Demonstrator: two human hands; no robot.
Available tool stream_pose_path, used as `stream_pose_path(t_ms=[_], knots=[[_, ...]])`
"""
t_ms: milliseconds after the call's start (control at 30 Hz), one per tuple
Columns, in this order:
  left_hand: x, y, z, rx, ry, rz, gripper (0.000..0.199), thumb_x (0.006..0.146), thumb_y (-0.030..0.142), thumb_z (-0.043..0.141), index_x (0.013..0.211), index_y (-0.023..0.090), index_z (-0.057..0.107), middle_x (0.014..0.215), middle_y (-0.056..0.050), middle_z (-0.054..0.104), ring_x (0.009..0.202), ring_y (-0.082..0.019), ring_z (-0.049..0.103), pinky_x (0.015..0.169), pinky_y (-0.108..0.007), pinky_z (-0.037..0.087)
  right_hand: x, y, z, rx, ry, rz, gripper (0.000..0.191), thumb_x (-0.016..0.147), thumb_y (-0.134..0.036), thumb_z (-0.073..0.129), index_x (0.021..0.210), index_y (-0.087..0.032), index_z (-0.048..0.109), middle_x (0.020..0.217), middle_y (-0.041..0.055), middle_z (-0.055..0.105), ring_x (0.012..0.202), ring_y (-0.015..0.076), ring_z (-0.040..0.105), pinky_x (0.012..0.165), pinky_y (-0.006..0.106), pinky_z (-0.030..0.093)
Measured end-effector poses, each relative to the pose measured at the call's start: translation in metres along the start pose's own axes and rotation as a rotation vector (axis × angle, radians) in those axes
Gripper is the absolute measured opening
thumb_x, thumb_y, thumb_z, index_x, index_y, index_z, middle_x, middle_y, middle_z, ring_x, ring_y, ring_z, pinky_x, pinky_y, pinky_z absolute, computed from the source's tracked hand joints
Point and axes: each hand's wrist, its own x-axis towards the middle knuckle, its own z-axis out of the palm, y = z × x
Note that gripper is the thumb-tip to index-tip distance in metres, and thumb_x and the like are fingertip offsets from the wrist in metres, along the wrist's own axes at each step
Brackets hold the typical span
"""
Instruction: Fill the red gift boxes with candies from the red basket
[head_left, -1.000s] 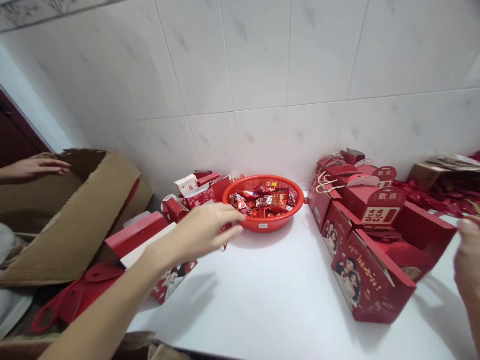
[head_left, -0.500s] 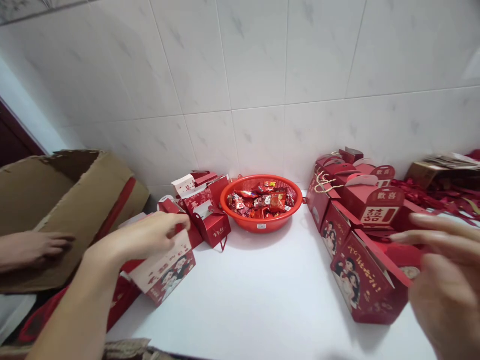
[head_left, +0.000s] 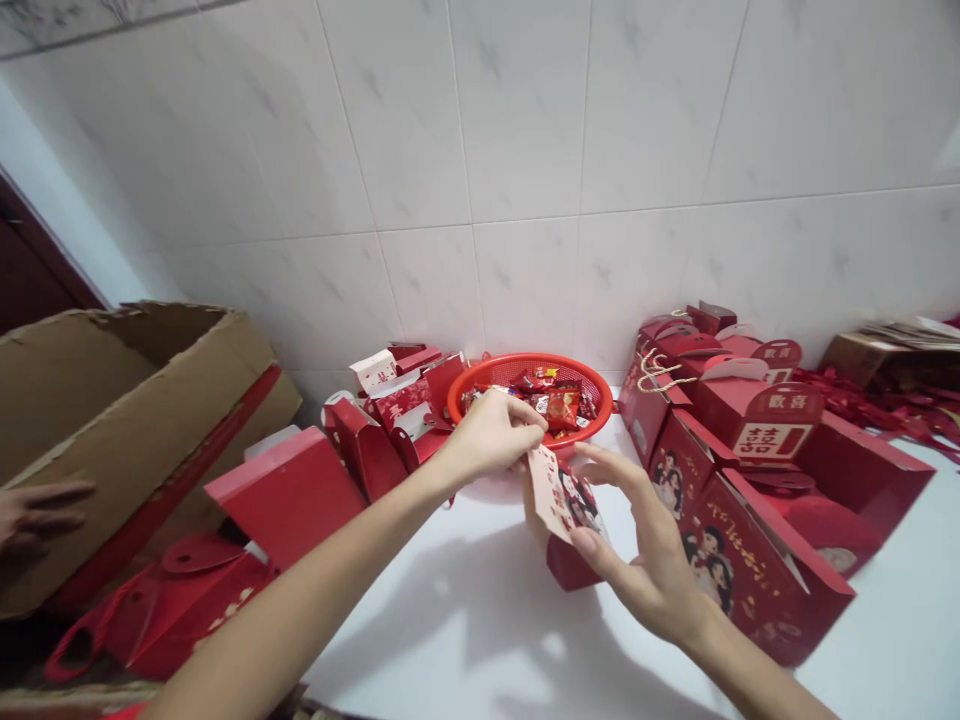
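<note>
A small red gift box [head_left: 574, 565] with a pale printed flap and a picture of a couple hangs over the white table, in front of the candy basket. My left hand [head_left: 499, 435] pinches the top of its flap between thumb and fingers. At the box's right side is my right hand [head_left: 649, 555], thumb and fingers spread around it. The thumb tip is at the printed face; whether it presses there I cannot tell. Behind my left hand, a red plastic basket [head_left: 600, 415] contains wrapped candies [head_left: 562, 408], partly hidden by that hand.
Red gift boxes [head_left: 772, 570] stand in rows on the right, with more red boxes [head_left: 292, 490] on the left. A cardboard carton [head_left: 180, 400] is at far left, another person's hand [head_left: 41, 515] beside it. Red ribbons [head_left: 862, 395] lie far right. A tiled wall [head_left: 525, 150] rises behind.
My left hand has carried the gift box from the left side to the middle, before the basket. My right hand has moved in from the far right to the box's side.
</note>
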Motion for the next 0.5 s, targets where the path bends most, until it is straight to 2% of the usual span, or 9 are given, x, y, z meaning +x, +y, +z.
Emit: stream_pose_path(t_ms=[67, 133, 233, 333, 500], knots=[[0.007, -0.004, 0.01, -0.11, -0.025, -0.077, 0.023, 0.067, 0.005, 0.054, 0.077, 0.01, 0.074, 0.056, -0.001, 0.066, 0.048, -0.013, 0.06, 0.051, -0.023, 0.049, -0.002, 0.004, 0.001, -0.031, -0.023, -0.028, 0.053, 0.095, -0.031, 0.058, 0.145, -0.025, 0.04, 0.139, 0.012, 0.051, 0.128, 0.0263, 0.052, 0.105, 0.043, 0.048], [0.011, -0.008, 0.017, -0.161, -0.042, -0.095, 0.019, 0.066, 0.005, 0.056, 0.074, 0.01, 0.072, 0.056, -0.001, 0.066, 0.052, -0.014, 0.063, 0.054, -0.024, 0.051, -0.004, 0.008, 0.001, -0.062, -0.068, -0.044, 0.05, 0.096, -0.029, 0.056, 0.145, -0.027, 0.043, 0.146, 0.0112, 0.045, 0.135, 0.0265, 0.046, 0.107, 0.043, 0.046], [0.014, -0.017, 0.023, -0.19, -0.086, -0.02, 0.013, 0.07, 0.01, 0.058, 0.069, 0.012, 0.071, 0.058, -0.002, 0.068, 0.056, -0.015, 0.066, 0.056, -0.024, 0.052, -0.007, 0.014, 0.004, -0.101, -0.109, -0.043, 0.042, 0.097, -0.026, 0.055, 0.139, -0.028, 0.051, 0.148, 0.0106, 0.042, 0.133, 0.0251, 0.048, 0.107, 0.041, 0.047], [0.019, -0.026, 0.023, -0.14, -0.13, 0.061, 0.019, 0.077, 0.018, 0.056, 0.071, 0.013, 0.073, 0.062, -0.003, 0.07, 0.059, -0.016, 0.066, 0.057, -0.024, 0.051, -0.01, 0.018, 0.007, -0.116, -0.114, 0.01, 0.042, 0.098, -0.025, 0.054, 0.139, -0.026, 0.051, 0.143, 0.0112, 0.05, 0.134, 0.0245, 0.048, 0.109, 0.042, 0.045], [0.028, -0.026, 0.016, 0.089, -0.11, 0.215, 0.025, 0.078, 0.025, 0.062, 0.096, 0.015, 0.077, 0.087, -0.006, 0.076, 0.081, -0.019, 0.068, 0.074, -0.028, 0.052, -0.011, 0.021, 0.007, -0.077, -0.008, 0.088, 0.038, 0.098, -0.023, 0.053, 0.136, -0.023, 0.051, 0.135, 0.0099, 0.06, 0.128, 0.0216, 0.056, 0.107, 0.037, 0.048]])
